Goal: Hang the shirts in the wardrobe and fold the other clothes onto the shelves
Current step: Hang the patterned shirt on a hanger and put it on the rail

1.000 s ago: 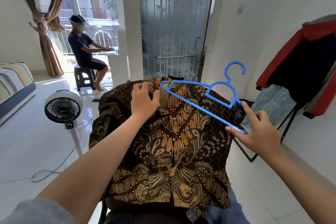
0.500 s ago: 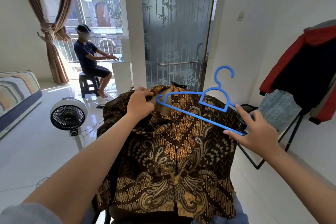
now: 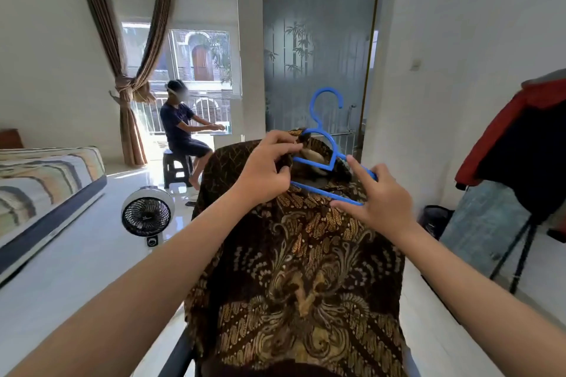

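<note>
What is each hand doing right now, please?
Left hand: pinches the batik shirt collar.
Right hand: holds the blue hanger.

We can read no text, brand, number or sign anywhere here. The small white floor fan with the black grille (image 3: 148, 215) has a pale mark at the centre of its grille, but it is too small and blurred for us to make out. The brown and gold patterned batik shirt (image 3: 303, 269) carries only ornament, no lettering, and the blue plastic clothes hanger (image 3: 326, 159) shows no marking we can read.
</note>
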The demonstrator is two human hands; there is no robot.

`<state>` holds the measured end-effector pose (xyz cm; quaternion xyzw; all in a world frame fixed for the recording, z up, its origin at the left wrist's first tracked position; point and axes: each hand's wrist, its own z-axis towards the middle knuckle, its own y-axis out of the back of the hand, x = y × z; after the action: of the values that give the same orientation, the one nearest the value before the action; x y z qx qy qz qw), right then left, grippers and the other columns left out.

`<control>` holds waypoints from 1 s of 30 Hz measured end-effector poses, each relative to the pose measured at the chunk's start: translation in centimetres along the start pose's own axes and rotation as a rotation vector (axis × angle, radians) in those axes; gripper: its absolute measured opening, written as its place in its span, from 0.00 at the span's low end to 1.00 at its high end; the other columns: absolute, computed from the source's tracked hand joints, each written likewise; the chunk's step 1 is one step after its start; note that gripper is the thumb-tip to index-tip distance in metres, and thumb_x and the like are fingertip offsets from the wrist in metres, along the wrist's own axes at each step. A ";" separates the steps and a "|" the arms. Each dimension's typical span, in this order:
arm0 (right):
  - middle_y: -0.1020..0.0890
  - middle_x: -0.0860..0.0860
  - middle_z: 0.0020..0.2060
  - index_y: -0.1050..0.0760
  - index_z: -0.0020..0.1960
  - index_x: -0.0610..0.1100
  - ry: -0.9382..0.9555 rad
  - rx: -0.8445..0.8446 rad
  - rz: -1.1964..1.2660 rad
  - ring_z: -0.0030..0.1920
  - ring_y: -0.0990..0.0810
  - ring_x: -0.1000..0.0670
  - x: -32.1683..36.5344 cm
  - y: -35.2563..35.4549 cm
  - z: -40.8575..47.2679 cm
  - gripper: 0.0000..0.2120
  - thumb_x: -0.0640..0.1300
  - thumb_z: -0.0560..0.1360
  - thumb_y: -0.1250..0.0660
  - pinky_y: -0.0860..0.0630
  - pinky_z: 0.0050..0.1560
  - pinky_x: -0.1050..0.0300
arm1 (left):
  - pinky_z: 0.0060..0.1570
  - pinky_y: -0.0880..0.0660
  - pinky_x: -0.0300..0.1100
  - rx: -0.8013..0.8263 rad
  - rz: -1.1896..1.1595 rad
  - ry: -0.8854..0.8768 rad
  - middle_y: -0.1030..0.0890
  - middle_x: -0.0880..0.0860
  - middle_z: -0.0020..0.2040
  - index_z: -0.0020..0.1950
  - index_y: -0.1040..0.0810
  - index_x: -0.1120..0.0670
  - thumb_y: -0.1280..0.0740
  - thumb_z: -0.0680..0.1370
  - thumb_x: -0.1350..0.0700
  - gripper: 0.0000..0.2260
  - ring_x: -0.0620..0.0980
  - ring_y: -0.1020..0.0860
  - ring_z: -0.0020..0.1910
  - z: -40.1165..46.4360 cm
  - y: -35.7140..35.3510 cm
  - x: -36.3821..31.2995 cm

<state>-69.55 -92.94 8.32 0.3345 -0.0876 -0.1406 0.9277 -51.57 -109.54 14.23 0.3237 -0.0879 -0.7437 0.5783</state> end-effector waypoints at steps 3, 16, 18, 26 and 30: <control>0.31 0.47 0.39 0.31 0.71 0.51 -0.006 -0.081 0.001 0.29 0.36 0.52 0.8 1.5 0.7 0.43 0.74 0.64 0.38 0.40 0.24 0.63 | 0.37 0.33 0.25 -0.012 -0.036 0.007 0.26 0.54 0.56 0.58 0.20 0.61 0.34 0.68 0.73 0.20 0.30 0.29 0.38 -0.4 1.1 -2.0; 0.30 0.46 0.36 0.29 0.70 0.49 0.151 -0.325 -0.066 0.29 0.36 0.52 0.2 9.0 0.6 0.41 0.73 0.65 0.35 0.40 0.24 0.64 | 0.64 0.32 0.52 0.006 0.283 -0.052 0.24 0.50 0.59 0.64 0.26 0.47 0.37 0.74 0.49 0.19 0.48 0.27 0.59 1.3 6.7 -6.7; 0.30 0.47 0.36 0.31 0.70 0.49 0.191 -0.327 -0.063 0.29 0.36 0.52 0.0 9.5 0.3 0.42 0.73 0.64 0.34 0.41 0.25 0.64 | 0.62 0.31 0.53 0.067 0.263 -0.051 0.22 0.49 0.58 0.65 0.26 0.46 0.37 0.76 0.50 0.17 0.47 0.26 0.58 1.7 6.8 -7.7; 0.31 0.48 0.37 0.32 0.71 0.49 0.253 -0.331 -0.046 0.30 0.37 0.52 -0.4 10.4 -2.1 0.42 0.73 0.65 0.33 0.35 0.22 0.61 | 0.49 0.32 0.26 0.098 0.054 0.044 0.21 0.46 0.54 0.56 0.22 0.43 0.32 0.76 0.57 0.12 0.37 0.24 0.49 1.1 6.1 -10.0; 0.32 0.49 0.37 0.33 0.70 0.48 0.246 -0.363 -0.010 0.31 0.38 0.54 0.2 10.6 -2.5 0.43 0.72 0.64 0.33 0.36 0.24 0.63 | 0.50 0.33 0.27 0.071 0.043 -0.023 0.21 0.45 0.50 0.56 0.20 0.44 0.30 0.73 0.57 0.13 0.39 0.25 0.48 1.1 5.7 -11.2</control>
<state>-66.56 -83.73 13.25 0.1769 0.0548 -0.1169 0.9757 -46.24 -101.33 22.19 0.3333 -0.1278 -0.7311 0.5814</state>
